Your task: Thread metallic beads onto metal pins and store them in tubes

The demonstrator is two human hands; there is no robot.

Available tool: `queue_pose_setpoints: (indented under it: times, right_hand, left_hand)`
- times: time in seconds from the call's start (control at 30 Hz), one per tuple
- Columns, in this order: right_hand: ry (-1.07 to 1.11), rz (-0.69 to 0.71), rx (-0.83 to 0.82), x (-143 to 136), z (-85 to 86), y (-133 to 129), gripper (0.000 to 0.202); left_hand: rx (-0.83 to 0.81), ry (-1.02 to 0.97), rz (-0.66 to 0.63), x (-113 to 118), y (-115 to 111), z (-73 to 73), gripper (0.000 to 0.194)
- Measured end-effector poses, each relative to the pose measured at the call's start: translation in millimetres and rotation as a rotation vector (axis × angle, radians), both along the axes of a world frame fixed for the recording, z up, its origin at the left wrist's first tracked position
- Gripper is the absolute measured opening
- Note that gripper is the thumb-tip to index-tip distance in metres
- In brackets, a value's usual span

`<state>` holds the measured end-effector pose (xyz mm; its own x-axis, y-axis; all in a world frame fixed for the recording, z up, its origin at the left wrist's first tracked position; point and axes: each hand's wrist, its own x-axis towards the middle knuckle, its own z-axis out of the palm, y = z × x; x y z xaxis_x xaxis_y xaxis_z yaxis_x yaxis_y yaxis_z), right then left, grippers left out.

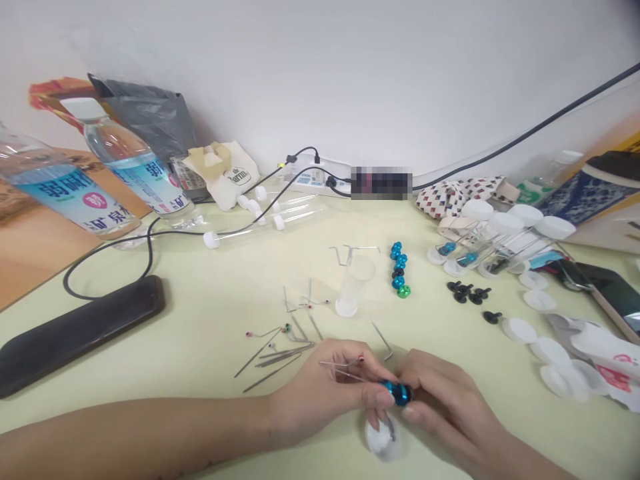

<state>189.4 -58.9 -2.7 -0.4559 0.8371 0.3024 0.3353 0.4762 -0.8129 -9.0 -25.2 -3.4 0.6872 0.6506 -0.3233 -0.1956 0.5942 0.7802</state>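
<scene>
My left hand (pixel 345 383) pinches a shiny blue and black metal piece (pixel 399 393) between thumb and fingers. Bent thin wires (pixel 343 365), one ending in a red and white tip (pixel 361 359), run across the same hand. From the other side, my right hand (pixel 443 397) closes its fingertips on the black end of the piece. Just below lies a small clear container with a white cap (pixel 380 437), partly behind my left fingers. An L-shaped hex key (pixel 384 341) rests on the table beyond my hands.
Loose metal rods (pixel 285 353) lie to the left. A clear tube (pixel 355 287) stands mid-table, near a row of blue knobs (pixel 399 263). Black screw-like parts (pixel 465 292), white caps (pixel 555 360) and capped tubes (pixel 480 237) sit right. Water bottles (pixel 145 167) and a black case (pixel 85 333) are left.
</scene>
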Motion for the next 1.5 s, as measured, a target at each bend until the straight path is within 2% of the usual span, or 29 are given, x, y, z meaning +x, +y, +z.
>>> queue_pose_setpoints:
  times: [0.07,0.2,0.3,0.5,0.63,0.9,1.1,1.23,1.4,1.5]
  right_hand:
    - [-0.005,0.012,-0.004,0.4,-1.7,-0.6,0.017]
    - [0.038,-0.062,0.031,-2.4,-4.6,-2.8,0.004]
    - [0.035,-0.068,0.024,-2.4,-3.4,-3.9,0.005]
    - [-0.029,0.028,-0.035,3.2,-2.8,-3.0,0.015]
    - [0.013,-0.043,0.005,1.0,-5.3,-3.5,0.002]
    - [0.035,-0.090,0.033,-2.0,-4.4,-4.2,0.004]
    - [-0.006,0.039,-0.063,1.8,-2.4,-3.5,0.016]
    - [0.002,-0.027,0.011,1.6,-6.1,-5.4,0.003]
    - [0.027,-0.085,0.046,-2.8,-5.3,-3.9,0.004]
    - [0.029,-0.059,0.026,-1.9,-2.1,-2.2,0.011]
  left_hand:
    - [0.009,0.001,0.001,-0.2,0.2,-0.2,0.016]
    - [0.024,0.000,0.030,-0.8,0.6,0.3,0.017]
    - [0.019,0.001,0.017,-1.0,0.4,1.0,0.017]
    - [0.001,0.005,0.000,-0.4,0.2,1.4,0.018]
    - [0.010,0.013,0.029,0.1,0.5,2.4,0.019]
    - [0.005,0.012,0.007,-1.1,0.6,1.2,0.020]
    - [0.008,0.006,-0.019,-1.6,0.8,-0.7,0.019]
    - [0.012,0.010,-0.007,-1.0,1.5,0.8,0.018]
    - [0.008,0.001,0.006,-1.0,1.0,0.2,0.018]
    - [0.003,-0.001,-0.004,-1.4,0.6,-1.4,0.019]
